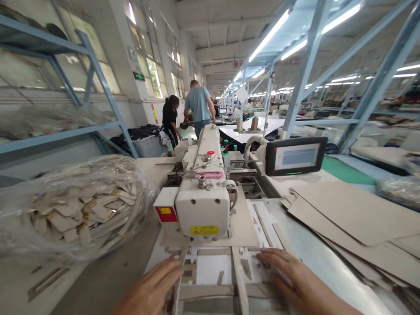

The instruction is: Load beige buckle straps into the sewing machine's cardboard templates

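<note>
My left hand [151, 286] rests at the left edge of a white sewing template [213, 267], fingers stretched forward. On its right side lies my right hand [295, 275], fingers spread with the tips touching the template. Neither hand grips anything that I can see. Beige strips [239, 280] cross the template, and small dark patches show between them. Just beyond stands a white industrial sewing machine head [203, 205] with a yellow caution label. A flat beige panel [244, 218] lies under and beside the head. The needle area is hidden behind the machine's front cover.
On the left, a clear plastic bag [82, 210] holds many small beige pieces. Large beige sheets [348, 214] are stacked at right, below a control screen [295, 156]. Thread cones [254, 124] stand behind. Two people [198, 105] work farther back, near blue shelving [105, 96].
</note>
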The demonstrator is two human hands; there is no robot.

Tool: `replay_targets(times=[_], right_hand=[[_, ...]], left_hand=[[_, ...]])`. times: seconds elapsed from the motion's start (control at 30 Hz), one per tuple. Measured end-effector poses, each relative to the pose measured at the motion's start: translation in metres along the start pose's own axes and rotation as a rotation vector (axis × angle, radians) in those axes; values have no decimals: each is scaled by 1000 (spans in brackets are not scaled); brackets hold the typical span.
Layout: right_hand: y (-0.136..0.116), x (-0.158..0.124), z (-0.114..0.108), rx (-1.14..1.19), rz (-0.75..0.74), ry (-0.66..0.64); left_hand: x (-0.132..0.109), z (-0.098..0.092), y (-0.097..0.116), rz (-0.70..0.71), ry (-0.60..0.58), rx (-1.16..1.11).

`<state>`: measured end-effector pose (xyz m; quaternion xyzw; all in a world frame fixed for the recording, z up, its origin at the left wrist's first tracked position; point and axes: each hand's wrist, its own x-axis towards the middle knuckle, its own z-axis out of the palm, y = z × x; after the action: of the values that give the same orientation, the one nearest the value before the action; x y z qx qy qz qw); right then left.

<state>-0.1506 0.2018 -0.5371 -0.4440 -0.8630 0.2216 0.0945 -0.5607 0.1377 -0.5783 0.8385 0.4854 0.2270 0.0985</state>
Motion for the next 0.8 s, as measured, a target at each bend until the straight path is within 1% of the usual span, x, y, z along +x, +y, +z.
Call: replay_targets(times=[0.1, 0.2, 0.27, 0.33, 0.4, 0.47, 0.57, 0.63, 0.7, 0.8], right_hand=[[-16, 4, 8, -115, -8, -108], [-31, 16, 9, -161, 1, -195], [-36, 25, 12, -153, -25, -225], [-37, 32, 18, -140, -41, -207], [-39, 37, 28, -128, -15, -139], [-43, 41, 37, -121, 30, -73], [-49, 42, 42, -121, 18, -74], [-47, 39, 35, -148, -27, -87], [-41, 31, 24, -179, -47, -83], [-27, 16, 9, -171, 3, -118]], left_hand=[[5, 12, -22, 15, -31, 57], [17, 23, -35, 71, -74, 24], [26, 30, -40, 90, -75, -16], [35, 37, -42, 58, -37, -59], [42, 43, -39, -13, 17, -107], [46, 47, -31, -90, 65, -163], [49, 52, -15, -195, 144, -258], [48, 56, -5, -248, 202, -310], [46, 62, 0, -272, 221, -344], [44, 69, 2, -287, 240, -378]])
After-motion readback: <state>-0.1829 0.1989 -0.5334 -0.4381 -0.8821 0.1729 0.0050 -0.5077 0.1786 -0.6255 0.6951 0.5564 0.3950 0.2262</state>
